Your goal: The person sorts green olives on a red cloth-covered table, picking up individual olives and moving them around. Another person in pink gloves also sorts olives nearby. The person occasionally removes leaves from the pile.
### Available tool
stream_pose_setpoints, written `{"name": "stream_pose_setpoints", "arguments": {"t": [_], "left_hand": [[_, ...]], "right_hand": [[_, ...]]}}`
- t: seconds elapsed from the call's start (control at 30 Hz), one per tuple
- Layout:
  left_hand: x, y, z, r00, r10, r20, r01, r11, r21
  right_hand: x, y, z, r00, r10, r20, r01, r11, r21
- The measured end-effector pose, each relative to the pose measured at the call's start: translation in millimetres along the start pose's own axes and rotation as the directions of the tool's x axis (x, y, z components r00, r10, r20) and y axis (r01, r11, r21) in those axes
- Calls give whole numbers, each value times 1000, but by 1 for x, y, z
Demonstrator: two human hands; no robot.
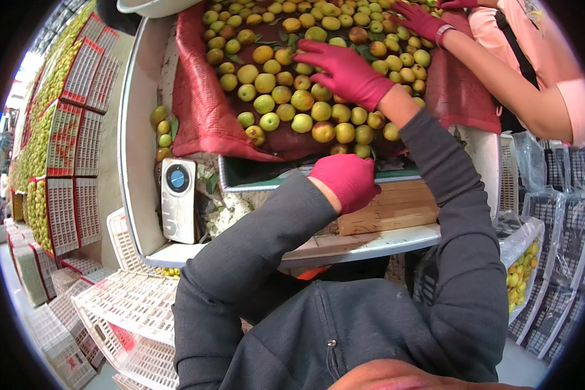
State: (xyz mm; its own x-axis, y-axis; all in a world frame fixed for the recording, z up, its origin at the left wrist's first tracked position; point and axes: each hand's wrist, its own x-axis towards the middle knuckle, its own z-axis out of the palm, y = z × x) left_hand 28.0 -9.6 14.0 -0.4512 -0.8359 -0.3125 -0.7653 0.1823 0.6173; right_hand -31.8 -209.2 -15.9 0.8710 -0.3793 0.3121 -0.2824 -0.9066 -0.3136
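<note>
Many round yellow-green fruits [264, 82], some blushed red and plum-like, lie on a red mesh cloth [201, 123] spread over a white-rimmed sorting table. My right hand [344, 71], in a red glove, reaches across them with its fingers stretched out, touching or just above the fruits. Closer to me, my left hand [346, 182], gloved the same, is curled closed at the green front edge [396, 174] of the fruit bed, above a wooden block [390, 208]. What its fingers hold, if anything, is hidden.
A phone-like white device [178, 200] leans in the table's left corner beside a few loose fruits [164, 133]. Another person's gloved hand [422, 23] works at the far right. Crates of fruit [65, 140] stack on the left; white crates [130, 305] and a plastic-lined crate [523, 273] flank me.
</note>
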Motion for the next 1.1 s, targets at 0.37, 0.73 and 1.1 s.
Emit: {"name": "stream_pose_setpoints", "arguments": {"t": [0.37, 0.73, 1.1], "left_hand": [[5, 3, -2, 1000, 16, 16, -16, 1000, 15], [4, 0, 2, 998, 44, -44, -43, 999, 29], [6, 1, 2, 999, 44, -31, -42, 998, 54]], "right_hand": [[-31, -23, -39, 976, 173, -135, -133, 956, 261], [-42, 37, -31, 952, 238, -192, -256, 964, -75], [-50, 45, -62, 859, 488, -158, -437, 858, 271]]}}
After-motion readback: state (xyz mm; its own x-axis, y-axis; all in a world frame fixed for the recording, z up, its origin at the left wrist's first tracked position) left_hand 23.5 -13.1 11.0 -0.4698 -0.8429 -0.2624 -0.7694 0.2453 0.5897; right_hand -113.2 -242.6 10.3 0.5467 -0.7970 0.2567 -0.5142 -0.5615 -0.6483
